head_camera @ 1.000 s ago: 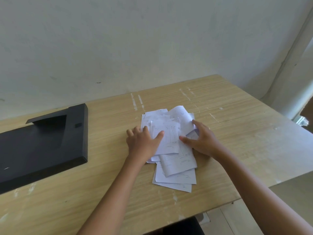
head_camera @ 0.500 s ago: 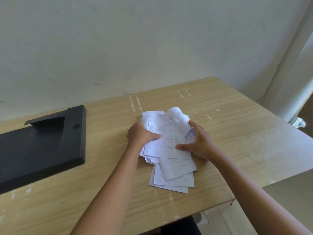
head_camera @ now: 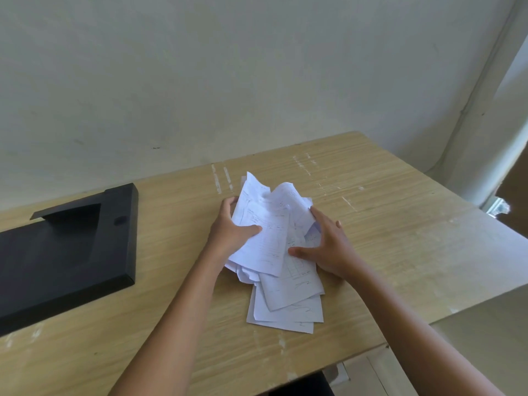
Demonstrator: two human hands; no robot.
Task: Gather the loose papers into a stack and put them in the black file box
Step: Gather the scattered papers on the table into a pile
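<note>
Gripping the loose papers (head_camera: 265,238) at their left edge with the left hand (head_camera: 231,230), thumb pinched over the top sheet, fingers curled behind. Pressing in from the right with the right hand (head_camera: 328,247), fingers spread and fairly straight against the pile. Upper sheets lifted and crumpled, lower ones fanned flat toward the near edge of the wooden table (head_camera: 400,238). Lying flat, well apart on the left: the black file box (head_camera: 65,258).
</note>
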